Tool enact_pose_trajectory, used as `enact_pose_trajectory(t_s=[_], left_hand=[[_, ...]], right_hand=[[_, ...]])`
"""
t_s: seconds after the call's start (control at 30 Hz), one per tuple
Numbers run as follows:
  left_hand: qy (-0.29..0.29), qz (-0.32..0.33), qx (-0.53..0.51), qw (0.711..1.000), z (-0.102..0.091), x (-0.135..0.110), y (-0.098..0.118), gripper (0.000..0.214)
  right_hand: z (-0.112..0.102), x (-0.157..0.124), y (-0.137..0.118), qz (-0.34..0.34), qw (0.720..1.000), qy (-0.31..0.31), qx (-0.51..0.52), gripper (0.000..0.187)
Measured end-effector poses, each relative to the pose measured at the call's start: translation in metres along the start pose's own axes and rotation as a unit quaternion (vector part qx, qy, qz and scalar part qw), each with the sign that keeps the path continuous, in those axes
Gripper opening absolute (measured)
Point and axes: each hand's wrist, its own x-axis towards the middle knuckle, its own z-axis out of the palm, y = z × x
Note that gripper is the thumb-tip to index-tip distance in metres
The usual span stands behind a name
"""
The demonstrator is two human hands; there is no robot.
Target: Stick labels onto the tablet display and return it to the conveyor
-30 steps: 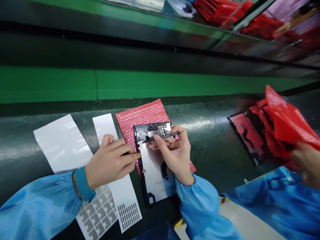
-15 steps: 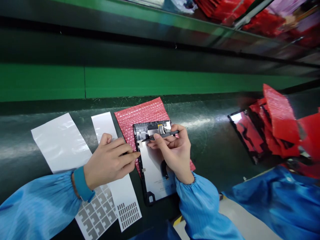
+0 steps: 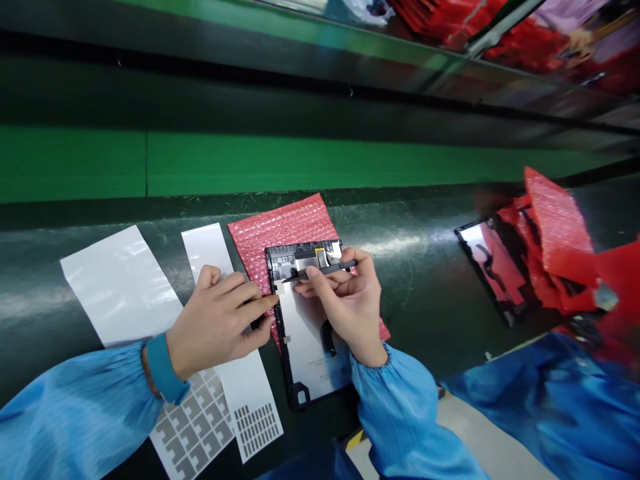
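A black-framed tablet panel (image 3: 305,333) lies back up on a pink bubble-wrap sheet (image 3: 280,223). My right hand (image 3: 347,300) is closed on black tweezers (image 3: 325,270), whose tips point left over the upper part of the panel. My left hand (image 3: 220,320) rests beside the panel's left edge, fingers stretched out and pressed against the frame. Both arms wear blue sleeves.
Two white backing sheets (image 3: 120,283) with grey sticker pads (image 3: 193,427) lie left of the panel. At the right, another person's blue sleeve (image 3: 545,400) sits near a second panel (image 3: 487,263) and red bubble-wrap bags (image 3: 560,230). A green conveyor belt (image 3: 320,163) runs behind.
My hands have barely moved. At the right, the other person's hand and the red bags have shifted, and the hand is out of view now.
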Motion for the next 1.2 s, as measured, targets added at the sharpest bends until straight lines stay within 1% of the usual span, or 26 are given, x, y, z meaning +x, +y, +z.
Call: enact_pose_trajectory(t_s=[0.17, 0.37, 0.63, 0.77, 0.87, 0.97, 1.07, 1.13, 1.2], left_hand=[[-0.002, -0.008, 0.003, 1.000, 0.0010, 0.0019, -0.0005, 0.016], [0.007, -0.002, 0.011, 1.000, -0.0025, 0.0035, 0.0002, 0.017], [-0.031, -0.013, 0.036, 0.999, -0.0021, 0.0036, -0.0005, 0.026], [-0.025, -0.013, 0.044, 0.999, -0.0033, 0.0044, 0.0010, 0.028], [-0.028, -0.009, 0.066, 0.997, -0.0022, 0.0047, 0.0014, 0.036], [-0.063, -0.010, 0.077, 0.995, 0.0011, 0.0032, 0.0008, 0.049], [-0.091, -0.016, 0.079, 0.993, 0.0033, 0.0006, 0.0017, 0.057], [-0.096, -0.023, 0.077, 0.992, 0.0032, -0.0011, 0.0036, 0.061], [-0.097, -0.030, 0.076, 0.992, 0.0025, -0.0024, 0.0062, 0.063]], right_hand=[[0.0008, -0.0002, -0.0021, 0.000, 1.000, 0.001, 0.001, 0.053], [0.0008, -0.0005, -0.0023, 0.007, 1.000, 0.004, -0.006, 0.054], [0.0005, -0.0010, -0.0002, -0.002, 1.000, -0.002, -0.006, 0.051], [0.0003, -0.0013, -0.0003, -0.010, 1.000, -0.004, -0.008, 0.049], [0.0003, -0.0011, -0.0006, -0.017, 1.000, -0.005, -0.007, 0.048], [0.0006, -0.0005, -0.0015, -0.019, 1.000, -0.007, -0.002, 0.048], [0.0014, 0.0003, -0.0036, -0.003, 1.000, -0.013, 0.001, 0.052], [0.0012, 0.0011, -0.0051, 0.010, 1.000, -0.016, 0.003, 0.053], [-0.0010, 0.0027, -0.0062, 0.022, 1.000, -0.006, 0.005, 0.055]])
